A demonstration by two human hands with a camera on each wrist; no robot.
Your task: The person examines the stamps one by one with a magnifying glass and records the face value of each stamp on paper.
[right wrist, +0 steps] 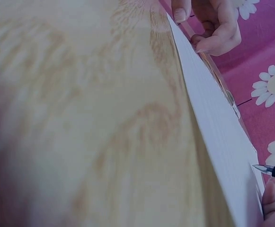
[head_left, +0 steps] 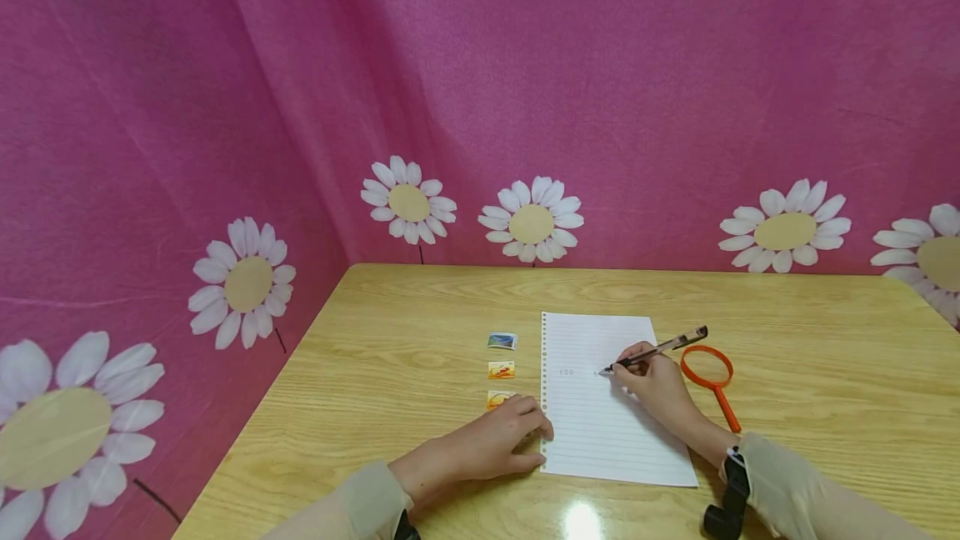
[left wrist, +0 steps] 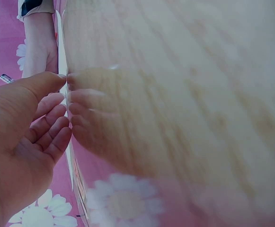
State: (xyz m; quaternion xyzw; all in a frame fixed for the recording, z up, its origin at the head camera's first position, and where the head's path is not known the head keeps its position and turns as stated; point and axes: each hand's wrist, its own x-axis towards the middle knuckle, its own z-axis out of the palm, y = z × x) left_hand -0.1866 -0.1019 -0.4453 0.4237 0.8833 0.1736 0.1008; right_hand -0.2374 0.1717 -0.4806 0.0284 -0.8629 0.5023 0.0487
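A lined sheet of paper (head_left: 600, 440) with punched holes down its left side lies on the table. My right hand (head_left: 663, 386) pinches a black-capped pen (head_left: 660, 347), its tip on the paper just after some small handwriting, where "120" reads at the left. In the right wrist view the metal nib of the pen (right wrist: 262, 168) points at the sheet. My left hand (head_left: 498, 440) rests at the sheet's left edge with relaxed, bent fingers. Left of the paper, a blue-green stamp (head_left: 502, 341) and two yellow-orange stamps (head_left: 501, 370) form a column; the left hand partly covers the lowest.
A red magnifying glass (head_left: 722, 398) lies just right of the writing hand. The wooden table (head_left: 390, 340) meets a pink curtain (head_left: 600, 107) with white flowers at its back and left. Dark wrist straps (head_left: 733, 490) sit at both sleeves.
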